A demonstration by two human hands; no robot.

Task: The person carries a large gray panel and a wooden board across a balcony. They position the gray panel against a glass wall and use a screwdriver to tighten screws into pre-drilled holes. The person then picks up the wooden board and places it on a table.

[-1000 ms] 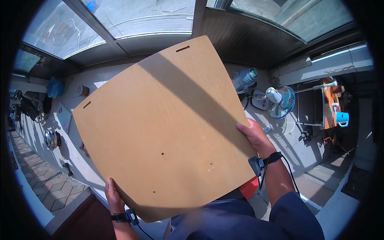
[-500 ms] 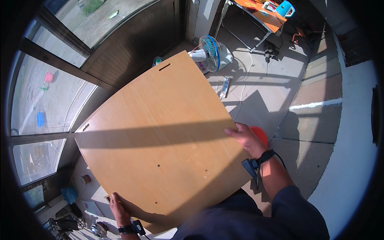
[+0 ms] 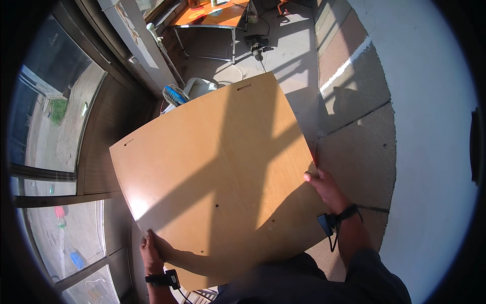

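A large light-brown wooden board (image 3: 217, 167) with small holes and two slots fills the middle of the view, held flat in front of me. My left hand (image 3: 151, 248) grips its near left edge from below. My right hand (image 3: 324, 185) clasps its right edge, fingers curled over the rim. Both wrists wear dark bands. The board hides most of what lies under it.
A small white and blue fan (image 3: 183, 91) stands on the floor beyond the board. An orange-topped table (image 3: 212, 17) on metal legs and a power tool (image 3: 256, 44) are farther back. Windows (image 3: 50, 111) line the left; a pale wall (image 3: 430, 126) runs on the right.
The view has swung round with the board: the windows went from the top to the left, the fan and orange table from the right to the top. Both hands kept their grip.
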